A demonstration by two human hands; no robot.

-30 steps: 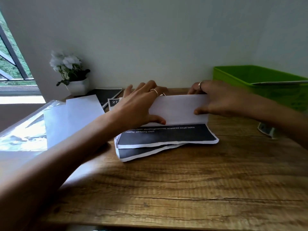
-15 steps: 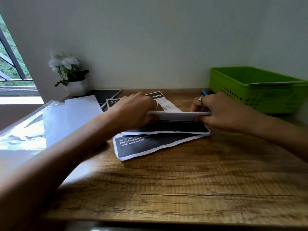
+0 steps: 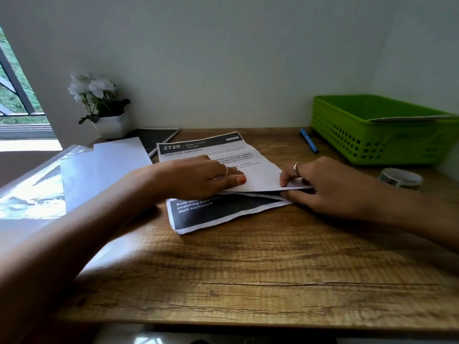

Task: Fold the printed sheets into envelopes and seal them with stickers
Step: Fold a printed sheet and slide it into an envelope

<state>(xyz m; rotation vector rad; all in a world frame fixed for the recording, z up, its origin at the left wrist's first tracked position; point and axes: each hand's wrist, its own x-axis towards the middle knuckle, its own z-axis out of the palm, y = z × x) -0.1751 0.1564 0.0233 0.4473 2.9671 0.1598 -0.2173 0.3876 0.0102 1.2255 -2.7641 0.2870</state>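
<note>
Paper, thin and white, bends under both hands. The left hand (image 3: 198, 176) lies flat on the folded sheet (image 3: 260, 178), fingers together and pressing down. The right hand (image 3: 320, 187) pinches that sheet's right edge between thumb and fingers. Under the folded sheet lies another printed sheet (image 3: 218, 209) with a black band, on the rough wooden desk (image 3: 248, 269). Right of the folded sheet stand a green plastic basket (image 3: 377, 140) full of holes, a blue pen (image 3: 309, 140) and a round tape roll (image 3: 400, 178).

Head camera looks forward and down, close over the desk (image 3: 248, 269), facing the wall (image 3: 223, 58).
</note>
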